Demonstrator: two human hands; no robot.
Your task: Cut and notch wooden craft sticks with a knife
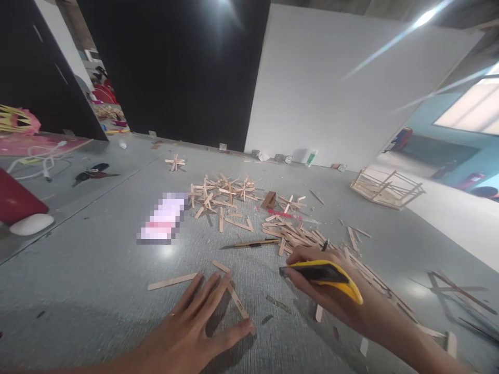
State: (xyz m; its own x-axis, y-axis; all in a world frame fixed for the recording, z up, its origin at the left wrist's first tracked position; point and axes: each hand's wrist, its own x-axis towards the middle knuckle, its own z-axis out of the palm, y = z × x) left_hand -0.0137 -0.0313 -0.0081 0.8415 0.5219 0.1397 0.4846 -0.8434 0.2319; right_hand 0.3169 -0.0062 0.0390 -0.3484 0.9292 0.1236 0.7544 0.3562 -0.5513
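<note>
My left hand (198, 317) lies low over the table with its fingers spread. Its fingertips and thumb touch a craft stick (236, 300) that lies slanted, with a short dark mark along it. A second craft stick (173, 281) lies to the left, its right end at my index fingertip. My right hand (312, 275) is closed around a yellow-and-black utility knife (327, 275), held just above the table to the right of the sticks. Between the hands, a thin flat strip (278, 304) and a small dark piece (267, 319) lie on the tabletop.
Loose craft sticks (296, 234) and stick clusters (224, 191) spread across the middle. A slim craft knife (249, 244) lies in front of them. Left are a blurred-out phone (163, 218) and keys (95, 174). A stick frame (388, 189) stands right. Black and white panels (319, 83) rise behind.
</note>
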